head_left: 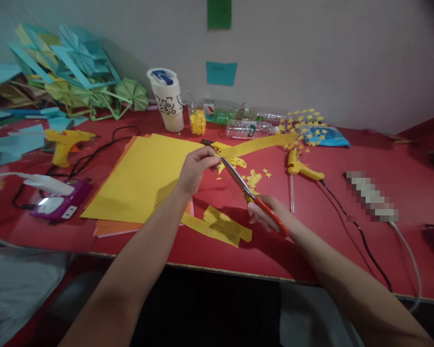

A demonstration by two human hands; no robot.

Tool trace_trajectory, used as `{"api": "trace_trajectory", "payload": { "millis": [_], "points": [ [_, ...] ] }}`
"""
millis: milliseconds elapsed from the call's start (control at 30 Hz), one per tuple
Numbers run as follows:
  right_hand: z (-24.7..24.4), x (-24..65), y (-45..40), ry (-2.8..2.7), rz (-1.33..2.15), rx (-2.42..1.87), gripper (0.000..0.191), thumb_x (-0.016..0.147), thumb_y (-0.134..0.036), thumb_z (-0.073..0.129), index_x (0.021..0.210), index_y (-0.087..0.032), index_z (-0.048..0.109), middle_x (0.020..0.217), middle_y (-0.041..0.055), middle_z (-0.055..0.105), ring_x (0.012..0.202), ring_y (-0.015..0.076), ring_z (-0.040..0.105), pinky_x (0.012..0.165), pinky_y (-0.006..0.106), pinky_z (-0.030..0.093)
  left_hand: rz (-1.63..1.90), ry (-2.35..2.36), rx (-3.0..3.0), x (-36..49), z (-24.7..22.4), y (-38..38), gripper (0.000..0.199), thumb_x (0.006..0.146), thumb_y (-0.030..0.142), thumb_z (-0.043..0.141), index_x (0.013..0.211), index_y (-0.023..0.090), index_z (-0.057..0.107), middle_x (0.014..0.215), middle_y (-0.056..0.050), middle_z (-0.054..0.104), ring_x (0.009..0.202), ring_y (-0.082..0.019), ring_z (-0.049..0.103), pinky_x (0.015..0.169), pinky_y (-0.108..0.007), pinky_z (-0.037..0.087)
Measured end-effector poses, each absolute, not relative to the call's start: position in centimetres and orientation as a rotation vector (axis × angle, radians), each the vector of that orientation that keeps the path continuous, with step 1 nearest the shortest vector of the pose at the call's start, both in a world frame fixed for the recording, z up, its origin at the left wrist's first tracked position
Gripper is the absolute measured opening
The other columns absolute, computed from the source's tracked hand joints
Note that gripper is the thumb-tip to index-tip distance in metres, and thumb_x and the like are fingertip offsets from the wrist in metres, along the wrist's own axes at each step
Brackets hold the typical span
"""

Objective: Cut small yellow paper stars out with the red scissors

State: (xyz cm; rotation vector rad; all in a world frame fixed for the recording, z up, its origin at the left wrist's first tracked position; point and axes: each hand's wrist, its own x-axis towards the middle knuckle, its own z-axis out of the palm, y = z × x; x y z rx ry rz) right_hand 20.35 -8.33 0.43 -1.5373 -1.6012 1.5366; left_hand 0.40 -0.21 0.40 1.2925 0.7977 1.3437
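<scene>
My left hand [197,168] pinches the near end of a yellow paper strip [258,145], which stretches away to the right. My right hand [267,212] is closed on red-handled scissors [269,216]. Their blade tips are beside my left fingertips, at the strip's end. Cut yellow stars [253,180] lie on the red table [217,248] beyond the scissors. Yellow sheets [144,173] are stacked under my left forearm, over orange ones. Several marked yellow strips [226,225] lie between my forearms.
A white tumbler [167,101], a cup of yellow pieces [197,120] and plastic bottles [249,129] stand or lie along the wall. Yellow glue guns [63,144] with cords flank the work area. Folded paper shapes [75,67] fill the back left; a purple socket box [61,200] sits left.
</scene>
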Motion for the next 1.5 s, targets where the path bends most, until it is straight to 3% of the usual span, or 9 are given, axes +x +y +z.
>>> {"api": "trace_trajectory", "payload": {
  "millis": [433,633,900,1067,1333,1500],
  "points": [
    [-0.19,20.66,-8.29,-1.627,1.546,-1.462,0.044,0.069,-0.06,0.063,0.062,-0.02,0.046,0.037,-0.0108,0.038,0.034,0.0082,0.046,0.056,0.03,0.051,1.301,0.81,1.374,0.5,0.32,-0.44,0.015,0.067,0.023,0.061,0.054,0.017,0.057,0.061,0.001,0.051,0.062,-0.009,0.048,0.066,-0.026,0.042],
    [-0.19,20.49,-8.49,-1.628,1.549,-1.444,0.046,0.069,-0.064,0.06,0.062,-0.021,0.046,0.035,-0.0109,0.037,0.033,0.0084,0.044,0.052,0.03,0.05,1.355,0.813,1.409,0.6,0.34,-0.47,0.015,0.066,0.023,0.063,0.053,0.018,0.058,0.082,-0.002,0.055,0.082,-0.013,0.052,0.077,-0.028,0.043],
    [-0.26,20.54,-8.62,-1.644,1.532,-1.451,0.051,0.068,-0.071,0.056,0.063,-0.021,0.048,0.033,-0.0103,0.037,0.031,0.0089,0.044,0.049,0.029,0.05,1.334,0.76,1.514,0.54,0.3,-0.73,0.022,0.075,0.022,0.057,0.054,0.018,0.052,0.063,0.001,0.047,0.063,-0.01,0.045,0.066,-0.027,0.04],
    [-0.22,20.25,-8.71,-1.612,1.601,-1.367,0.048,0.073,-0.068,0.054,0.061,-0.022,0.046,0.03,-0.0113,0.036,0.027,0.0066,0.038,0.06,0.032,0.055,1.326,0.781,1.482,0.64,0.39,-0.86,0.021,0.074,0.024,0.058,0.054,0.018,0.054,0.06,0.001,0.049,0.061,-0.01,0.047,0.064,-0.027,0.042],
    [-0.23,20.05,-8.77,-1.602,1.587,-1.424,0.048,0.072,-0.065,0.056,0.059,-0.021,0.044,0.031,-0.0111,0.036,0.027,0.007,0.041,0.051,0.027,0.052,1.329,0.745,1.426,0.69,0.28,-0.78,0.019,0.073,0.022,0.059,0.055,0.017,0.055,0.057,0.001,0.05,0.06,-0.009,0.05,0.063,-0.025,0.041],
    [-0.25,20.05,-8.8,-1.603,1.586,-1.381,0.046,0.072,-0.064,0.057,0.059,-0.021,0.045,0.03,-0.0115,0.035,0.026,0.0061,0.038,0.055,0.03,0.054,1.317,0.725,1.408,0.61,0.19,-0.72,0.019,0.073,0.023,0.06,0.055,0.017,0.055,0.058,0.002,0.052,0.061,-0.009,0.05,0.064,-0.026,0.04]
  ]
}}
